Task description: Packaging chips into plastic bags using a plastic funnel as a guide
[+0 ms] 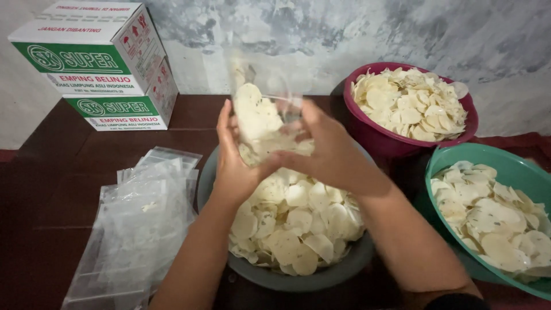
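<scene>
My left hand [232, 158] and my right hand [321, 146] hold a clear plastic bag [261, 112] upright between them, above a grey basin [298, 278]. The bag is partly filled with pale round crackers. My left hand grips its left side and my right hand presses its right side, fingers reaching across the front. The basin below is heaped with the same thin cream-coloured crackers [298, 221].
A pile of flat empty clear bags [140, 218] lies left of the basin on the dark floor. Two stacked white-and-green cardboard boxes [109, 66] stand at the back left. A maroon bowl [376, 138] and a green basin [511, 166], both full of crackers, sit at the right.
</scene>
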